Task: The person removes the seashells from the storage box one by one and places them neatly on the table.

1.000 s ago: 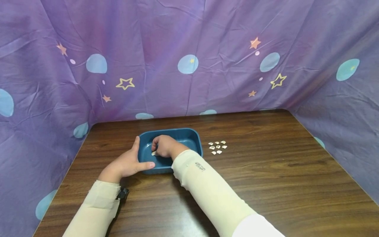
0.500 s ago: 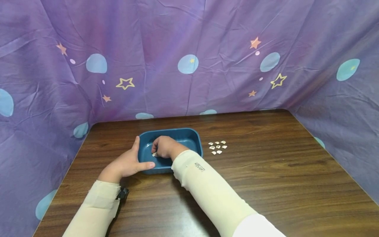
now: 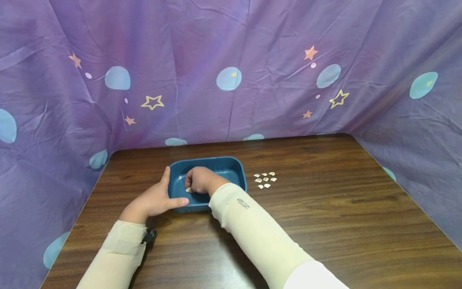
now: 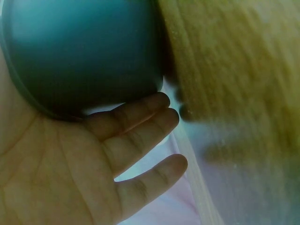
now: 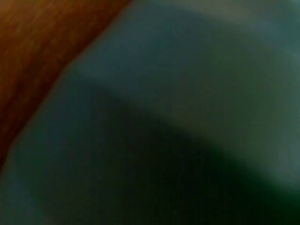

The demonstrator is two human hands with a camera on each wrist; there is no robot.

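A blue rectangular plastic container (image 3: 234,164) stands on the table. My left hand (image 3: 156,197) rests against its left end, the thumb over the near rim and the other fingers along the left wall. In the left wrist view, the left fingers (image 4: 140,145) reach out fairly straight beside the container's outer wall (image 4: 84,56). Inside the container, my right hand (image 3: 202,179) has curled fingers and pinches a small white seashell (image 3: 188,190) low over the bottom. The right wrist view is dark and blurred, without the fingertips or the shell.
Several small white shells (image 3: 265,179) lie in rows on the wooden table (image 3: 325,208), just right of the container. A purple curtain (image 3: 202,112) with stars and blue spots hangs behind the table and along both sides.
My right hand has shifted slightly toward the near side inside the container, the shell moving with its fingertips. My left hand and the shells on the table stay put.
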